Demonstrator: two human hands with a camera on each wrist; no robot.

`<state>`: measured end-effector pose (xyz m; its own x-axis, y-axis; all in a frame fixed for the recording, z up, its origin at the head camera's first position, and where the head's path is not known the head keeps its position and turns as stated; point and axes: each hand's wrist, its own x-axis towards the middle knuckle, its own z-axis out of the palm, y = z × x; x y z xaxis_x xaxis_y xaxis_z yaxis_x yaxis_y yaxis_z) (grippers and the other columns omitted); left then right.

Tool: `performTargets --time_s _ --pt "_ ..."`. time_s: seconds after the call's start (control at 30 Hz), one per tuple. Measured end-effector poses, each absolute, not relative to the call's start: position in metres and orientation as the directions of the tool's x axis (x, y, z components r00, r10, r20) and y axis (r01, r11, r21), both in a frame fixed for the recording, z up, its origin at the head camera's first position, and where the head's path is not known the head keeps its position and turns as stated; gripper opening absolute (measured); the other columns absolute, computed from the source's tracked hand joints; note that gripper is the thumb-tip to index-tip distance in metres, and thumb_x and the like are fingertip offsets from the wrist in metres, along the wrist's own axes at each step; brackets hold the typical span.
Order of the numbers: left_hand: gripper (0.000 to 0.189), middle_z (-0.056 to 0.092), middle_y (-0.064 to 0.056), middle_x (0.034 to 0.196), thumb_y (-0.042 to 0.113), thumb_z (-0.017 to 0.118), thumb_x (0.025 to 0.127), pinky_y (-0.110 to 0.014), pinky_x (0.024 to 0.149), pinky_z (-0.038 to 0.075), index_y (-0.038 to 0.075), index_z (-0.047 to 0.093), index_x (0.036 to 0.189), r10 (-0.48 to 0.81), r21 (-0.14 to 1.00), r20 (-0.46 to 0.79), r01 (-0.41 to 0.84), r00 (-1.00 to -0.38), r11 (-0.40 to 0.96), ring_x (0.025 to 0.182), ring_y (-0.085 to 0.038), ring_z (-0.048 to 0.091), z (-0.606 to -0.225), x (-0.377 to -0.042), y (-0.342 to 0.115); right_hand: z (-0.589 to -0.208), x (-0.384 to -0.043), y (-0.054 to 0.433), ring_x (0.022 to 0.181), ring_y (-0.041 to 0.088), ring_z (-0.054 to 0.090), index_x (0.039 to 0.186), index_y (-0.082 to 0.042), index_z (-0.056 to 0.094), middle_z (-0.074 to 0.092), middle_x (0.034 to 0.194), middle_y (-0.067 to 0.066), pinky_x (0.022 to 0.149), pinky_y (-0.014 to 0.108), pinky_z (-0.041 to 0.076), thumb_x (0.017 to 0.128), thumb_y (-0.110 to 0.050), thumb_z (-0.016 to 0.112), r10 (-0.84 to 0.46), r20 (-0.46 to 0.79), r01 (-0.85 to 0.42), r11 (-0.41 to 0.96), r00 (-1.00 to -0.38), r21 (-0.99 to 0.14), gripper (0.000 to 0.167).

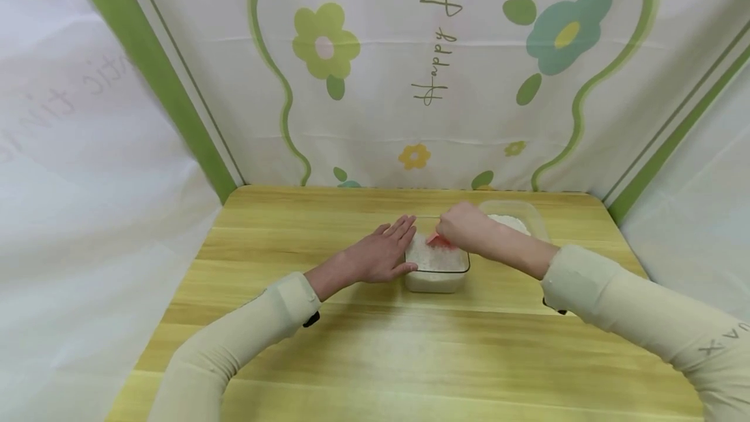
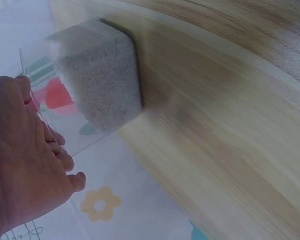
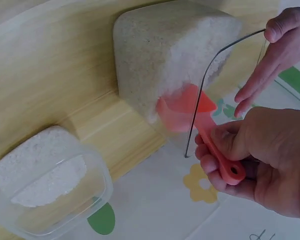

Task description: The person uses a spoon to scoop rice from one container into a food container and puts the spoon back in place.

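Observation:
A clear square container (image 1: 436, 282) of white rice (image 2: 102, 75) stands on the table. Along its left side my left hand (image 1: 383, 253) rests at the rim, fingers straight and thumb near the front corner. My right hand (image 3: 270, 160) grips the handle of a red scoop (image 3: 217, 145), fingers curled round it. The scoop's head is inside the container, tilted down with its front edge at the rice surface. In the head view the right hand covers most of the handle.
A second, lower clear plastic tub (image 3: 102, 185) with white grains sits at the back right, partly behind my right forearm in the head view. The wooden table (image 1: 375, 357) ends at a white curtain (image 1: 375, 83) printed with flowers.

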<state>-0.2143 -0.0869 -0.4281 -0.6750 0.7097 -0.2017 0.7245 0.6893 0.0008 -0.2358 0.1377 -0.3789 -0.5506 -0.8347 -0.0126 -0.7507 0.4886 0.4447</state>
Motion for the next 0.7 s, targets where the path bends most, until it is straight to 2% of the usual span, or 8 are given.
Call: performTargets --time_s 0.13,0.3,0.4,0.57,0.63,0.7 --pt "0.082 0.002 -0.013 0.169 0.059 0.029 0.104 -0.045 0.124 0.022 0.002 0.013 0.160 0.712 -0.005 -0.195 0.727 -0.674 0.687 0.157 -0.024 0.001 -0.428 -0.214 -0.087 -0.374 -0.240 0.139 0.056 0.020 0.056 0.067 -0.009 0.063 0.063 0.068 0.006 0.051 0.036 0.050 0.089 -0.002 0.066 -0.794 -0.111 -0.775 0.536 -0.598 0.335 0.024" --pt "0.081 0.000 -0.012 0.169 0.059 0.029 0.104 -0.045 0.125 0.021 0.002 0.012 0.160 0.712 -0.005 -0.197 0.727 -0.674 0.687 0.157 -0.024 0.001 -0.427 -0.215 -0.086 -0.368 -0.245 0.138 0.057 0.018 0.052 0.069 -0.009 0.061 0.060 0.068 0.006 0.051 0.034 0.048 0.090 0.000 0.063 -0.754 -0.208 -0.781 0.588 -0.623 0.210 0.023" --pt "0.081 -0.001 -0.012 0.169 0.059 0.029 0.104 -0.045 0.125 0.021 0.003 0.011 0.160 0.709 0.004 -0.204 0.724 -0.675 0.690 0.157 -0.024 0.001 -0.427 -0.214 -0.086 -0.367 -0.248 0.139 0.055 0.011 0.042 0.065 -0.012 0.056 0.051 0.062 -0.002 0.050 0.027 0.039 0.088 0.001 0.064 -0.756 -0.241 -0.792 0.599 -0.609 0.122 0.027" --pt "0.081 -0.002 -0.012 0.169 0.059 0.028 0.105 -0.044 0.125 0.021 0.003 0.010 0.160 0.703 -0.002 -0.206 0.718 -0.681 0.696 0.157 -0.023 0.000 -0.428 -0.214 -0.086 -0.368 -0.256 0.144 0.053 0.007 0.017 0.051 -0.019 0.037 0.024 0.052 -0.009 0.051 0.022 0.017 0.080 0.009 0.063 -0.758 -0.282 -0.775 0.628 -0.588 -0.074 0.047" --pt "0.081 -0.002 -0.012 0.169 0.059 0.027 0.105 -0.044 0.125 0.021 0.003 0.010 0.160 0.703 -0.005 -0.204 0.718 -0.682 0.696 0.157 -0.023 0.000 -0.428 -0.213 -0.086 -0.369 -0.259 0.146 0.048 0.004 0.018 0.048 -0.020 0.036 0.024 0.046 -0.011 0.049 0.021 0.016 0.080 0.009 0.060 -0.746 -0.314 -0.750 0.647 -0.587 -0.137 0.050" --pt "0.081 -0.002 -0.012 0.169 0.059 0.027 0.105 -0.044 0.125 0.021 0.003 0.010 0.160 0.705 -0.003 -0.204 0.720 -0.680 0.694 0.157 -0.023 0.000 -0.428 -0.213 -0.086 -0.371 -0.261 0.148 0.041 0.001 0.027 0.045 -0.019 0.044 0.033 0.041 -0.012 0.047 0.019 0.021 0.082 0.009 0.057 -0.731 -0.342 -0.718 0.669 -0.591 -0.190 0.049"
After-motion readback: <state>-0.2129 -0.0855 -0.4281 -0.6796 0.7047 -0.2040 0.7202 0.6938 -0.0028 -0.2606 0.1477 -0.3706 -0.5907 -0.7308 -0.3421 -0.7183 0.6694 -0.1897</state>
